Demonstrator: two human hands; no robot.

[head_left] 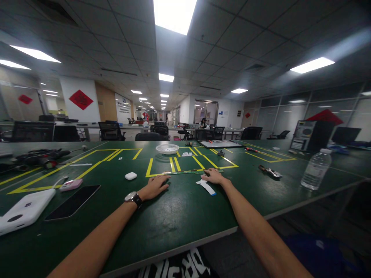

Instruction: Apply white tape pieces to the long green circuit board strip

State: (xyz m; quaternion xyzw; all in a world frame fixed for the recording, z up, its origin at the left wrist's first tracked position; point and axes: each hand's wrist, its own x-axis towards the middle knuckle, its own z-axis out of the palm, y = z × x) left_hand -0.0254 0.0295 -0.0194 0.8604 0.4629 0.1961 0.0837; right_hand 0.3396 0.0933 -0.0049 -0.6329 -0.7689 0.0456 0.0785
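My left hand (155, 187), with a watch (133, 198) on its wrist, lies palm down with fingers stretched out and apart. Its fingertips are close to the left end of a long thin green strip (185, 172), which runs along the yellow tape line. Over the strip's right part, my right hand (214, 176) has its fingers closed together. A small dark thing shows at these fingertips, too small to name. Below that hand lies a white paper-like strip (207, 187) with a blue end. Left of my left hand sits a white earphone case (131, 176).
The green table (174, 216) has yellow tape outlines. A white basket (167, 149) stands beyond my hands. At left are a phone (74, 202), a white device (26, 210) and a pink case (71, 185). At right are a utility tool (270, 172) and a water bottle (315, 170).
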